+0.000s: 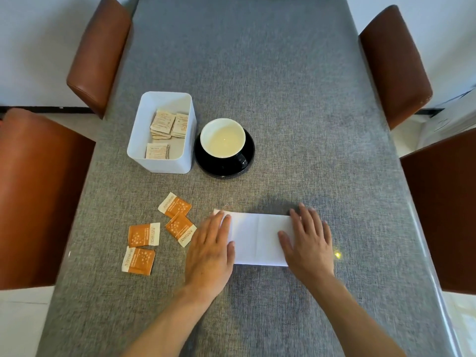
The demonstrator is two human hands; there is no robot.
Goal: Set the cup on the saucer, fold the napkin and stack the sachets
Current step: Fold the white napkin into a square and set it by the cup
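Note:
A white folded napkin point(257, 238) lies flat on the grey tablecloth in front of me. My left hand point(210, 249) rests palm down on its left end, fingers spread. On the right end my right hand point(307, 243) presses flat the same way. Neither hand grips anything. A black cup with a white inside point(223, 138) stands on the black saucer point(224, 168) behind the napkin. Several orange sachets point(144, 234) lie loose and scattered to the left of my left hand, two of them overlapping.
A white plastic box point(159, 161) holding several beige sachets stands left of the saucer. Brown chairs point(100, 52) flank both long sides of the table point(257, 73).

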